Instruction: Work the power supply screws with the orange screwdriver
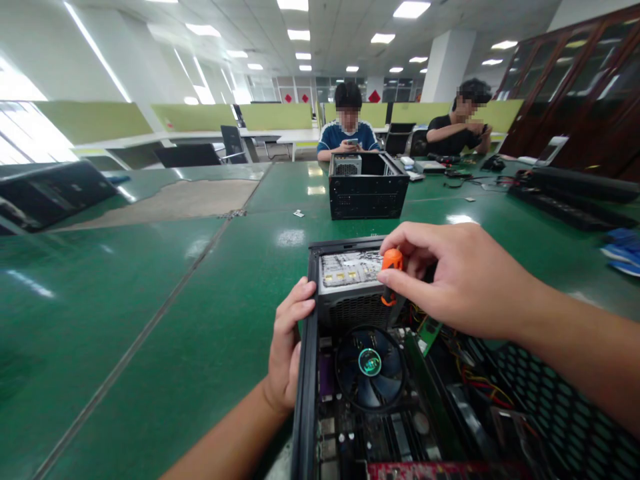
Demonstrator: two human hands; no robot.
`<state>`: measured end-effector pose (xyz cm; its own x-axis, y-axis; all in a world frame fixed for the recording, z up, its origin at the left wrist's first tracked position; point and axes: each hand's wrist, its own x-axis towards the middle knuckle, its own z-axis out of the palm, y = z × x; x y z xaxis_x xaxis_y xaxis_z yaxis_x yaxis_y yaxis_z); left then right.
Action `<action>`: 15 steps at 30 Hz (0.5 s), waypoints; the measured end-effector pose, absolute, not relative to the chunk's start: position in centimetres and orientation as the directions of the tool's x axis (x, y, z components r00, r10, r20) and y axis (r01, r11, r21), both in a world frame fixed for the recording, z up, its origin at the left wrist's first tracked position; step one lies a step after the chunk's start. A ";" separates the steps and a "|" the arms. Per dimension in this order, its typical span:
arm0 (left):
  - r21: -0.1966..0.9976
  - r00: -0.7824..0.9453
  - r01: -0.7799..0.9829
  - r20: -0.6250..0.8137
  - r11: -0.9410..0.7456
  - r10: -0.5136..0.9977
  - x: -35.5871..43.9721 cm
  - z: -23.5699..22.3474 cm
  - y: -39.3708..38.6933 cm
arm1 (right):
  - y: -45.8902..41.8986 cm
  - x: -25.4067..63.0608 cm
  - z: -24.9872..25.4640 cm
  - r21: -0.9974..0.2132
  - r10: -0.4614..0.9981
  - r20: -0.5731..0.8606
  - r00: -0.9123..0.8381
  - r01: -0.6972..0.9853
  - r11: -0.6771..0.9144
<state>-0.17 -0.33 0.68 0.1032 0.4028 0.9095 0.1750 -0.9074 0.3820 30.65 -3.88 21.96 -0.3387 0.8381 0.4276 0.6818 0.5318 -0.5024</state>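
An open computer case [306, 373] lies before me with its inside facing up. Its round CPU fan [370, 363] has dark blades, and a power supply [345, 270] with a worn label sits at the far end. My left hand [290, 340] grips the left edge of the case, fingers over the rim. Between the thumb and fingers of my right hand [435, 270] is a screwdriver with an orange and black handle [392, 260], held upright over the case beside the power supply. Its tip is hidden from sight.
A second black case [369, 197] stands farther back on the green table [150, 293]. Behind it one person [349, 133] holds a phone; another [457, 130] sits to the right. Cables and parts [465, 177] lie at the back right, and a dark panel [55, 190] at the left.
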 end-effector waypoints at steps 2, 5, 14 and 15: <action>0.395 0.098 0.175 0.905 -0.902 0.415 -0.2 0.6 -0.4 | -3.9 30.6 22.1 -0.512 0.866 0.400 -0.301 0.710 0.484; 0.397 0.095 0.181 0.903 -0.900 0.418 -0.2 0.4 -0.4 | -3.8 30.7 22.2 -0.515 0.874 0.379 -0.305 0.715 0.473; 0.369 0.103 0.201 0.913 -0.908 0.394 -0.1 0.8 -0.3 | -4.0 30.8 22.1 -0.533 0.856 0.375 -0.356 0.673 0.513; 0.366 0.103 0.201 0.915 -0.909 0.391 -0.1 0.8 -0.3 | -4.1 30.7 22.2 -0.537 0.864 0.362 -0.351 0.678 0.501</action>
<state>-0.06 -0.33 0.75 0.1026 0.3913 0.9145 0.2006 -0.9086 0.3663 30.67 -4.14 22.25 -0.3513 0.8636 0.3617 0.6784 0.5010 -0.5374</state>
